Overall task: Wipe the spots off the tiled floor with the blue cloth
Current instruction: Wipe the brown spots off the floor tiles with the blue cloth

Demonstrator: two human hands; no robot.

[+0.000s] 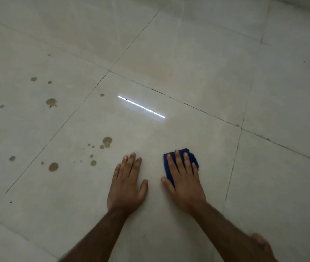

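Flat-handed rather than clenched, the grip on the blue cloth (180, 163) is a press: the right hand (183, 178) lies on top of the folded pad with its fingers straight and spread, pinning it to the tiled floor (169, 220), the thumb resting at the cloth's near left edge. Just beside it, the left hand (126, 183) is planted palm-down on bare tile, fingers straight and holding nothing; it looks to be bracing the person's weight. Both hands sit on the same large tile, and the patch around the cloth shows no marks that can be made out. So the step in hand seems to be the wiping itself, with the cloth down and loaded but not on any stain. The nearest brown spots (106, 142) cluster to the left and slightly ahead of the left hand, with more scattered across the neighbouring tile (51, 102) farther left and beyond. The next move likely calls for sliding the cloth leftward, past or around the left hand, keeping firm downward pressure. Farther off, a bright strip of reflected light (141, 106) lies across the tile.
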